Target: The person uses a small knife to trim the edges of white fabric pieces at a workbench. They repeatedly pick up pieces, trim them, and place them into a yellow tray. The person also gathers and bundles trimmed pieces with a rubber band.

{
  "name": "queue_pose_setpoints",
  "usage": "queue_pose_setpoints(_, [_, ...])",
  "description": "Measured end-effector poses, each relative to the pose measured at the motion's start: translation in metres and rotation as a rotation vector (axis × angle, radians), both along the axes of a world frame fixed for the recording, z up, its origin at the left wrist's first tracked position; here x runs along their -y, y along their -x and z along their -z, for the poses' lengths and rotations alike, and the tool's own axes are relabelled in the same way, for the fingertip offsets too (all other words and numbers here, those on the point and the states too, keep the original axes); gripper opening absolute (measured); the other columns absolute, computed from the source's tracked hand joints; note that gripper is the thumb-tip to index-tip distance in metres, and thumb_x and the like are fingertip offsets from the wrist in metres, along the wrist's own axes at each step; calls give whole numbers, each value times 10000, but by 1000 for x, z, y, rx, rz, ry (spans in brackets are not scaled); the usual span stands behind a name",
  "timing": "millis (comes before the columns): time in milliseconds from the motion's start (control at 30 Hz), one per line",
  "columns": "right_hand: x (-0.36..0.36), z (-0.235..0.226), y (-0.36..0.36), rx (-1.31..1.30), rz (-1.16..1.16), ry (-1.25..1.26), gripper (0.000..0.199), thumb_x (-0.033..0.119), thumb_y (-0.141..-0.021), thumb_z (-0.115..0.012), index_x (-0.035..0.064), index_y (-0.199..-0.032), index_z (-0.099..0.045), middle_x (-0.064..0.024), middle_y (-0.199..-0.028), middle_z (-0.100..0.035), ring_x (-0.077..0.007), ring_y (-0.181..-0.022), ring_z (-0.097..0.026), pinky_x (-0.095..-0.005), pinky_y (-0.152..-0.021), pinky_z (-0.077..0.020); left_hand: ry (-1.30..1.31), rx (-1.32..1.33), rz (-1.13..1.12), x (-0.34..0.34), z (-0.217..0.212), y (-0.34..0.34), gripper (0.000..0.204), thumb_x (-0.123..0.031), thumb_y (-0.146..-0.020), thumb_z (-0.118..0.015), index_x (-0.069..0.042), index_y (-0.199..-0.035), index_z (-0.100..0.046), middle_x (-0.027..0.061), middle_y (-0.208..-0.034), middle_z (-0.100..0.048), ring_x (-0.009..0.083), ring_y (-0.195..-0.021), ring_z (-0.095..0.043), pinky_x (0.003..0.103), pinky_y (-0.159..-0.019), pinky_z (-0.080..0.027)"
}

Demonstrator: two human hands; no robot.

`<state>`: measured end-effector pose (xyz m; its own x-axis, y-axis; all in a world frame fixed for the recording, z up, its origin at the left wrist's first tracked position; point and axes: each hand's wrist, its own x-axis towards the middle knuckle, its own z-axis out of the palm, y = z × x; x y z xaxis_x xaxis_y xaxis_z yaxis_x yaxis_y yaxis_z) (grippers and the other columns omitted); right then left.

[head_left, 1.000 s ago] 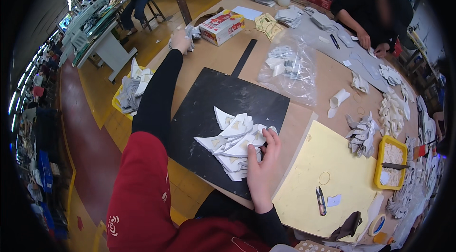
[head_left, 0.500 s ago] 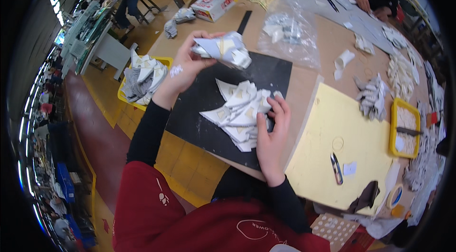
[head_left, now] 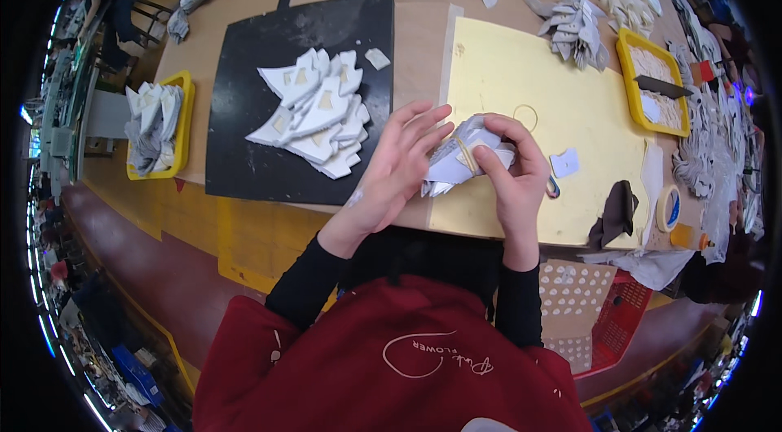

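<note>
My right hand [head_left: 521,171] grips a bundle of grey-white cut pieces [head_left: 458,161], its thumb pressed on the top. A thin rubber band runs round the bundle. Beside it, my left hand [head_left: 393,165] is open with the fingers stretched out, close to the bundle's left end. Both hands are above the front edge of the yellow sheet [head_left: 489,57]. To the left, a loose pile of white cut pieces [head_left: 318,110] with small beige patches lies on the black mat [head_left: 244,49]. Thread snips [head_left: 553,187] are mostly hidden behind my right hand.
A loose rubber band [head_left: 535,110] and a small pale card [head_left: 564,162] lie on the yellow sheet. Yellow trays stand left [head_left: 186,110] and right [head_left: 624,65]. A tape roll [head_left: 668,208] and dark cloth [head_left: 617,214] are at the right front. Grey pieces [head_left: 574,28] lie farther back.
The bundle has passed from my left hand to my right, moving from above the black mat to the yellow sheet. My right hand has left the pile. The view has swung right.
</note>
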<state>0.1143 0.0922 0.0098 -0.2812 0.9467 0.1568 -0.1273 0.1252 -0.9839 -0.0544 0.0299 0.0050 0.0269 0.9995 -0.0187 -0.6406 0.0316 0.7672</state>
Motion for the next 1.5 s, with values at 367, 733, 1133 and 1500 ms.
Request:
queue_pose_setpoints(367, [28, 9, -15, 573, 166, -478, 218, -21, -741, -774, 22, -952, -742, -95, -957, -624, -230, -881, -619, -319, -784, -515, 346, 110, 45, 6, 9, -35, 748, 33, -880, -653, -70, -1503, -253, 113, -1373, -478, 197, -1256, -512, 324, -996, -471])
queue_pose_setpoints(733, [38, 15, -30, 530, 97, -433, 156, -59, -751, -783, -23, -874, -694, -158, -1149, -603, -263, -986, -668, -338, -835, -577, 332, 26, 19, 1, 7, -40, 605, -118, -945, -656, 18, -1440, -336, 121, -1284, -536, 144, -1161, -541, 296, -945, -475])
queue_pose_setpoints(1133, [-5, 16, -70, 247, 467, -45, 624, -31, -833, -708, 38, -1369, -396, -158, -1318, -460, -231, -1154, -536, -335, -989, -439, -172, -1008, -161, 19, -46, 19, 377, -129, -892, -683, -67, -1260, -631, 134, -1441, -511, 274, -1333, -490, 377, -1063, -419])
queue_pose_setpoints(1500, [-32, -13, -54, 566, 490, -308, 297, 68, -898, -658, 29, -1188, -610, -114, -1229, -598, -242, -1206, -535, -365, -1018, -403, 344, -1517, -414, 54, -25, 159, 300, -184, -866, -701, -14, -1111, -675, 81, -1035, -665, 219, -860, -591, 289, -772, -457])
